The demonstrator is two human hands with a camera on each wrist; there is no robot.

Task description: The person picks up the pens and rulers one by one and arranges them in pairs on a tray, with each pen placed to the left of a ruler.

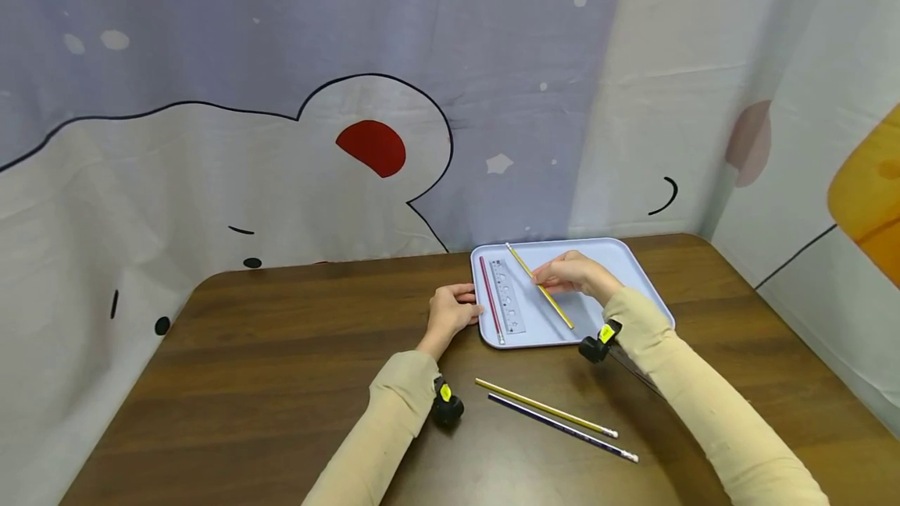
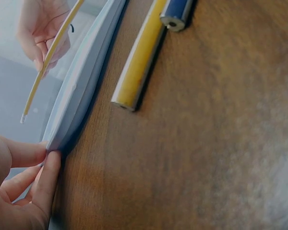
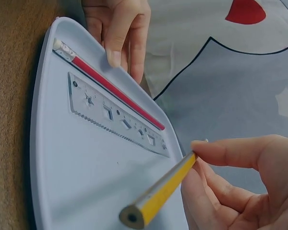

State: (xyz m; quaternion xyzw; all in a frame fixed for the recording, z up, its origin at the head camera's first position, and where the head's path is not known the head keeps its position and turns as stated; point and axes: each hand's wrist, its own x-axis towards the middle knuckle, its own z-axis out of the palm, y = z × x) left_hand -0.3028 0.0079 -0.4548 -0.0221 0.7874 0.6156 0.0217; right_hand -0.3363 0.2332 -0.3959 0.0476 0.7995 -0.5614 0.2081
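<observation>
My right hand (image 1: 573, 272) pinches a yellow pencil (image 3: 168, 187) between thumb and fingers, holding it tilted above the pale tray (image 1: 598, 252). Its unsharpened end points toward the right wrist camera, and its eraser end is toward the far side. My left hand (image 1: 450, 311) grips the tray's left rim, thumb on top and fingers below, as the left wrist view shows. Inside the tray, along its left side, lie a red pencil (image 3: 115, 91) with a white eraser and, beside it, a clear stencil ruler (image 3: 115, 115) with cut-out shapes.
In front of the tray, a yellow pencil (image 1: 548, 408) and a dark blue pencil (image 1: 562, 428) lie side by side on the brown wooden table (image 1: 316, 334). Something thin and dark (image 1: 636, 372) lies partly hidden under the right forearm. A patterned curtain (image 1: 281, 178) hangs behind the table.
</observation>
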